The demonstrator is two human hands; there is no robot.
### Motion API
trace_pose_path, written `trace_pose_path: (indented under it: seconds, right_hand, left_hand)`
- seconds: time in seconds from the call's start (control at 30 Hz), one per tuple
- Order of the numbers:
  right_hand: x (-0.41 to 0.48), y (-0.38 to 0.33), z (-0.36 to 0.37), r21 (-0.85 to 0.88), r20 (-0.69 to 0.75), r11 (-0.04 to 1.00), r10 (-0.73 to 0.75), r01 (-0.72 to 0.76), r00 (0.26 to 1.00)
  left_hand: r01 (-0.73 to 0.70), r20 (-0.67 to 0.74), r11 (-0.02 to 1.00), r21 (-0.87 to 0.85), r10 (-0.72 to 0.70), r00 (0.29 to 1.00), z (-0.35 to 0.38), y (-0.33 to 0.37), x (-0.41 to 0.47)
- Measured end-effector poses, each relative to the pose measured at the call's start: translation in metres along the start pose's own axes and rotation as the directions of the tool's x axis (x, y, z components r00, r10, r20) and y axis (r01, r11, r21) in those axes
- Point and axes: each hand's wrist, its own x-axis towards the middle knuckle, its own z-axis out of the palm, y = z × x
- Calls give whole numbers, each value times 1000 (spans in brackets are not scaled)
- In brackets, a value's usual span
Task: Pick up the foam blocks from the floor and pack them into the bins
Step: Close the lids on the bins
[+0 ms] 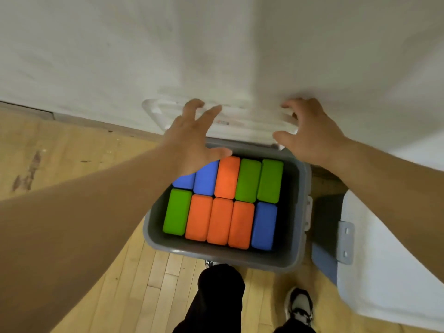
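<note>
Though the bin (296, 212) lid (252, 120) bears a label (223, 123), its writing is blurred.

In far-left corner of bin (223, 257), blue block (183, 180) mostly hidden under left hand (192, 140), & white lid (240, 121) behind bin partly covered by it & right hand (310, 135), w/ lid's label (223, 123) too blurry to read.

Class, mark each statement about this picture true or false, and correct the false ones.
1. The grey bin holds foam blocks in three colours. True.
2. Four orange blocks show in the top layer. True.
3. The left hand grips a blue block. False: it holds nothing; its fingers are spread.
4. The bin stands on carpet. False: it stands on a wooden floor.
</note>
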Motion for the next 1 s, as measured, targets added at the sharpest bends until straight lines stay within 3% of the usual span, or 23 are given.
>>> trace_pose_path:
  seconds: [0.17,0.27,0.33,0.43,0.53,0.6,0.73,0.8,0.9,1.0]
  right_hand:
    - [7,-18,-7,36,101,999,-10,6,995]
    - [-12,-52,-15,39,72,997,-74,72,995]
    - [-39,-85,-17,68,10,985,-159,158,987]
    - [-95,-123,-12,145,-101,962,-219,232,970]
    - [-146,-143,-3,170,-19,962,-214,214,977]
    - [-172,-148,7,168,71,966,-211,197,975]
    - [-198,-155,24,181,289,968,-222,175,931]
    - [-192,-159,28,189,327,967,-227,172,917]
    - [-159,-171,40,189,204,970,-189,151,960]
    - [-106,-190,63,91,162,985,-163,150,973]
  left_hand:
    - [36,-13,997,-74,-37,999,1,0,-10]
    - [141,-78,952,-272,-168,983,-1,1,-29]
    - [194,-124,836,-513,-296,947,-5,4,-51]
    - [176,-99,586,-791,-407,908,-7,14,-95]
    - [114,-26,292,-950,-436,899,-9,17,-134]
    - [102,13,169,-980,-463,886,-7,18,-152]
    - [162,65,102,-981,-618,783,7,13,-177]
    - [223,124,81,-971,-626,770,15,-2,-189]
    - [217,144,61,-974,-572,808,15,-44,-211]
    - [230,205,17,-973,-402,893,-4,-90,-227]
